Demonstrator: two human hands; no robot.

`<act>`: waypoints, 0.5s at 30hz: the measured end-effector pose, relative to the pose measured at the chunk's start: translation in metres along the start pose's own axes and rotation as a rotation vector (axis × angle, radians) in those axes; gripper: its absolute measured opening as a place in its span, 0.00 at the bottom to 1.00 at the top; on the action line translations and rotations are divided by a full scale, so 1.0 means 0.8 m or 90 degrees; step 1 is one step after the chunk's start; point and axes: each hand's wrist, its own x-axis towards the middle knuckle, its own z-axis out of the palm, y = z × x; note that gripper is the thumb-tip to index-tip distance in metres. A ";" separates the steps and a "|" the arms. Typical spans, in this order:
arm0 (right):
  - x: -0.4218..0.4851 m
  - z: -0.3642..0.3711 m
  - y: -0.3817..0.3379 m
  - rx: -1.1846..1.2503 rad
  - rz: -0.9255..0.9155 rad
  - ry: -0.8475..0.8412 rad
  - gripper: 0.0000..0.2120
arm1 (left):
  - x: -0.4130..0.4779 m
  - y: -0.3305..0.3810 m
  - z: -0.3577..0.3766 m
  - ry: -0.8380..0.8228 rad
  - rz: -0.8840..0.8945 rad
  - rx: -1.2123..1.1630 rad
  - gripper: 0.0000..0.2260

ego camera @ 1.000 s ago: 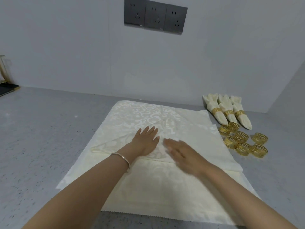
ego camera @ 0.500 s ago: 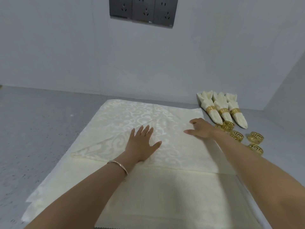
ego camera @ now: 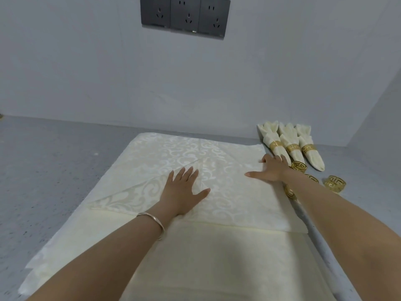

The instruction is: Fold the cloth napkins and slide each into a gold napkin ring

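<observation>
The left hand [ego camera: 184,190], fingers spread flat, pins the folded cream damask cloth napkin [ego camera: 238,205] at its middle, likely so the equally spread right hand [ego camera: 272,170] can flatten its right edge.

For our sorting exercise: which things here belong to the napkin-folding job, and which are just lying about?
Job: cream napkin, left hand, right hand, loose gold rings, three ringed napkins.
Lying about: wall sockets, grey counter.
</observation>
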 end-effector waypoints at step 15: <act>-0.139 0.028 -0.061 0.256 -0.318 0.436 0.05 | -0.002 0.000 -0.001 0.026 0.065 -0.066 0.23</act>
